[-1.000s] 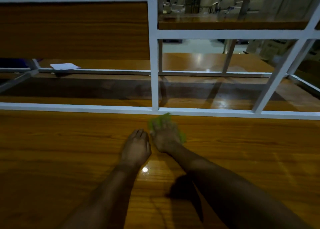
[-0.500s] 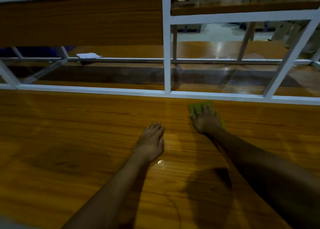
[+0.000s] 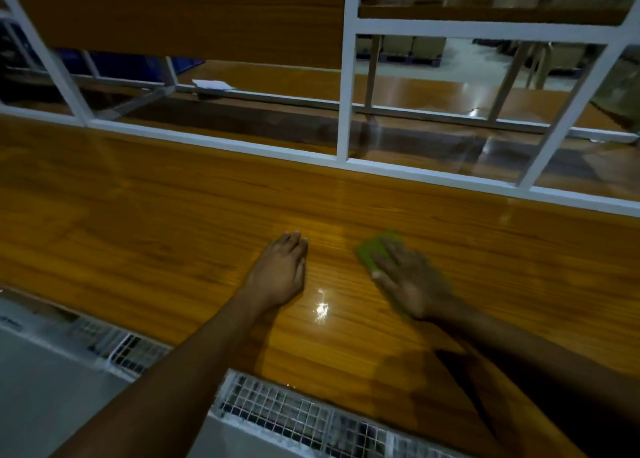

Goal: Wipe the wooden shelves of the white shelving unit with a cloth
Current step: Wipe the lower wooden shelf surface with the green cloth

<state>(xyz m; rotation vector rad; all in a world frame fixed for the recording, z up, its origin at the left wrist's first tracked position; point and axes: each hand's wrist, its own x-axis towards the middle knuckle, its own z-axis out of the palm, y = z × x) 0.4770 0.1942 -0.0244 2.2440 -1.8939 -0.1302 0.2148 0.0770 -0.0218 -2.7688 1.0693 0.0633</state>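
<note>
A glossy wooden shelf (image 3: pixel 156 222) runs across the view inside a white metal frame (image 3: pixel 344 77). My right hand (image 3: pixel 412 281) lies flat with spread fingers on a green cloth (image 3: pixel 375 250), pressing it onto the wood; most of the cloth is hidden under the palm and the hand is blurred. My left hand (image 3: pixel 280 272) rests palm down on the shelf to the left of the cloth, fingers straight and together, holding nothing.
A white paper (image 3: pixel 211 84) lies on the farther shelf behind the frame's rail. A wooden panel (image 3: pixel 180 18) hangs above at the left. A white wire grid (image 3: pixel 287 412) borders the shelf's near edge. Stacked boxes stand far behind.
My right hand has slid the green cloth from beside the back rail toward me and to the right. My left hand has stayed on the wood. The view has tilted down, showing the near edge.
</note>
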